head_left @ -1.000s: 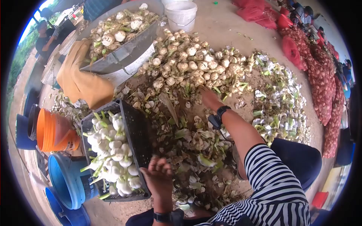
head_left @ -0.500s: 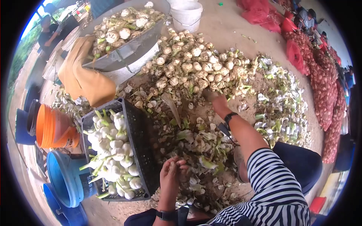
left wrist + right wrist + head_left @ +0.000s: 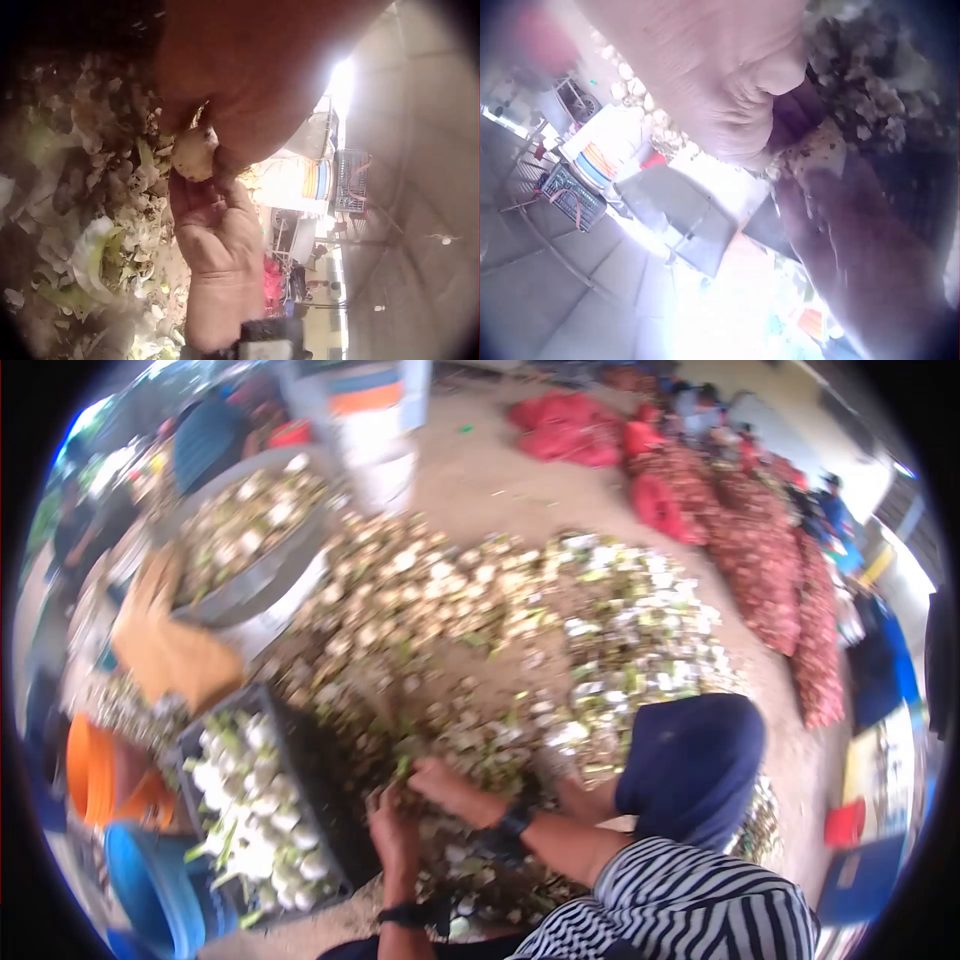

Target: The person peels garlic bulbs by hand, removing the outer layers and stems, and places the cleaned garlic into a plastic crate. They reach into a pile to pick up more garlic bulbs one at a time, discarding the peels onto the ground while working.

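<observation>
A pale, brown-specked garlic bulb (image 3: 196, 154) (image 3: 825, 150) sits between both hands, its far side hidden by fingers. The left hand (image 3: 394, 828) (image 3: 247, 82) (image 3: 870, 247) grips it, and the fingers of the right hand (image 3: 447, 788) (image 3: 221, 244) (image 3: 712, 82) curl against it. The two hands meet just right of a black crate (image 3: 312, 785) of cleaned white bulbs (image 3: 250, 790). Beyond them lies a heap of untrimmed garlic bulbs (image 3: 425, 575); the head view is blurred.
White and green peelings (image 3: 640, 630) cover the ground at right, near a bent knee (image 3: 695, 765). A grey tub (image 3: 290, 570) of garlic stands back left, with orange (image 3: 90, 770) and blue (image 3: 150, 890) buckets nearer. Red net sacks (image 3: 755, 560) line the right.
The right hand has come back from the garlic heap to meet the left hand beside the crate, and a bulb is now held between them. The head view has swung right.
</observation>
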Action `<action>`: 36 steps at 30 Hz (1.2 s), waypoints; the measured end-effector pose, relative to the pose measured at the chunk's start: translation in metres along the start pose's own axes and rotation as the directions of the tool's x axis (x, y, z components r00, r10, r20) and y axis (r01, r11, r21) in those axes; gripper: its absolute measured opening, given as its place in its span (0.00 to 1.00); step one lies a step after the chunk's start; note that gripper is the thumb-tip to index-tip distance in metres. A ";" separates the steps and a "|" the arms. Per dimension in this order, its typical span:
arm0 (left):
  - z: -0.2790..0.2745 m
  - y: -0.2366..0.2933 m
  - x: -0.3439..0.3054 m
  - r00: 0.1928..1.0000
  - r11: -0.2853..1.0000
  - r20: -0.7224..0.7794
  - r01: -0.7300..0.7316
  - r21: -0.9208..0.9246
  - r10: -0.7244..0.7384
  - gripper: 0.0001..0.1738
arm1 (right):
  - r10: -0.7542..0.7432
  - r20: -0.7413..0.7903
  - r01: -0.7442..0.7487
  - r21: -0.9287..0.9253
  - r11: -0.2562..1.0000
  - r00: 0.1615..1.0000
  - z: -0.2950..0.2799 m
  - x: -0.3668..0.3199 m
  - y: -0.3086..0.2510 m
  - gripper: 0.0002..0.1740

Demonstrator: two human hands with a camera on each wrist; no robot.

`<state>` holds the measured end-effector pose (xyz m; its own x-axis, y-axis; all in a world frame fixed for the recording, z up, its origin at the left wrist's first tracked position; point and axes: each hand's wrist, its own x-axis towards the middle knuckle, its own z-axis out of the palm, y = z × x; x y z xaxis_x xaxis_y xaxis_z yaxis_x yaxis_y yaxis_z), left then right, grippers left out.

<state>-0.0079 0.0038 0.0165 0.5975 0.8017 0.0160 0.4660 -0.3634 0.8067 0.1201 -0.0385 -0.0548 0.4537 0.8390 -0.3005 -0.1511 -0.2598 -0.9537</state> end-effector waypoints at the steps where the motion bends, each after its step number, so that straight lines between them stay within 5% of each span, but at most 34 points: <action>1: 0.009 -0.017 -0.001 0.985 0.980 -0.006 -0.169 0.105 0.171 0.23 | 0.032 -0.053 -0.030 0.037 0.999 0.998 0.003 0.001 0.003 0.13; 3: 0.006 -0.002 -0.006 0.989 0.988 -0.008 -0.150 0.038 0.150 0.26 | 0.063 -0.221 -0.094 -0.131 0.987 0.973 0.006 -0.004 -0.006 0.13; 6: -0.004 0.009 -0.006 0.988 0.990 0.067 -0.143 0.013 0.142 0.27 | 0.071 -0.168 -0.077 -0.024 0.997 0.983 -0.007 -0.019 -0.027 0.12; 8: -0.011 0.012 -0.001 0.982 0.991 0.137 -0.122 -0.059 0.129 0.28 | -0.050 -0.162 0.045 -0.031 0.999 0.986 -0.015 -0.028 -0.035 0.13; 9: -0.014 0.020 -0.002 0.986 0.919 0.166 0.059 -0.391 0.007 0.26 | -0.111 -0.157 0.107 -0.039 0.994 0.981 -0.020 -0.032 -0.039 0.14; 11: -0.023 0.037 -0.007 0.921 0.399 0.349 0.390 -0.830 -0.175 0.22 | -0.204 -0.238 0.161 -0.186 0.969 0.950 -0.021 -0.045 -0.053 0.16; 13: -0.016 0.015 -0.005 0.981 0.845 0.127 -0.058 -0.532 0.147 0.20 | -0.297 -0.294 0.196 -0.328 0.924 0.909 -0.016 -0.057 -0.065 0.19; 15: -0.017 0.022 -0.003 0.934 0.307 0.343 0.358 -0.882 -0.104 0.22 | -0.257 -0.195 0.270 0.045 0.962 0.947 -0.015 -0.056 -0.058 0.18; 17: -0.016 0.034 -0.006 0.955 0.476 0.285 0.291 -0.830 -0.087 0.23 | -0.201 -0.038 0.199 0.404 0.893 0.979 -0.023 -0.060 -0.062 0.15; 19: -0.011 0.032 -0.009 0.961 0.579 0.272 0.244 -0.778 -0.040 0.24 | -0.274 -0.030 0.272 0.271 0.923 0.961 -0.031 -0.077 -0.072 0.18; 22: -0.008 0.038 -0.014 0.971 0.609 0.238 0.205 -0.766 -0.028 0.25 | -0.040 0.021 0.030 0.363 0.931 0.999 -0.033 -0.090 -0.095 0.18; 26: -0.027 0.061 -0.019 0.945 0.477 0.287 0.327 -0.816 -0.158 0.26 | -0.222 0.066 0.217 0.071 0.974 0.973 -0.042 -0.098 -0.109 0.14; 28: -0.017 0.013 -0.003 0.986 0.735 0.164 0.129 -0.666 -0.024 0.25 | -0.382 0.065 0.387 -0.117 0.914 0.922 -0.038 -0.091 -0.096 0.13; 29: -0.019 0.009 0.001 0.994 0.828 0.101 0.021 -0.560 0.043 0.27 | -0.368 0.063 0.371 -0.038 0.928 0.928 -0.037 -0.092 -0.094 0.13; 31: -0.027 -0.002 0.010 0.852 0.453 0.472 0.521 -0.723 -0.227 0.25 | -0.336 0.065 0.327 0.126 0.937 0.940 -0.034 -0.095 -0.089 0.13; 32: -0.020 0.003 0.006 0.955 0.532 0.269 0.295 -0.794 -0.127 0.19 | -0.171 -0.027 0.173 0.162 0.971 0.985 -0.035 -0.089 -0.084 0.16; 33: -0.019 0.017 -0.003 0.996 0.795 0.084 0.075 -0.602 -0.030 0.19 | -0.098 -0.044 0.099 0.023 0.995 0.994 -0.038 -0.086 -0.086 0.18; 34: -0.021 0.032 -0.012 0.990 0.943 -0.063 -0.137 -0.302 0.124 0.19 | -0.030 -0.072 0.021 -0.114 0.993 0.997 -0.042 -0.082 -0.089 0.19; 35: -0.023 0.040 -0.014 0.939 0.950 -0.148 -0.307 0.055 0.311 0.19 | 0.033 -0.111 -0.060 -0.247 0.967 0.993 -0.046 -0.078 -0.090 0.20; 36: -0.017 0.031 -0.007 0.940 0.940 -0.103 -0.311 0.143 0.326 0.16 | -0.227 -0.167 0.161 -0.337 0.928 0.959 -0.033 -0.065 -0.074 0.21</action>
<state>-0.0086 -0.0052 0.0516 0.6465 0.6834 0.3391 0.3452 -0.6584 0.6689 0.1312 -0.0894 0.0352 0.6165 0.7839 -0.0732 0.2287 -0.2673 -0.9361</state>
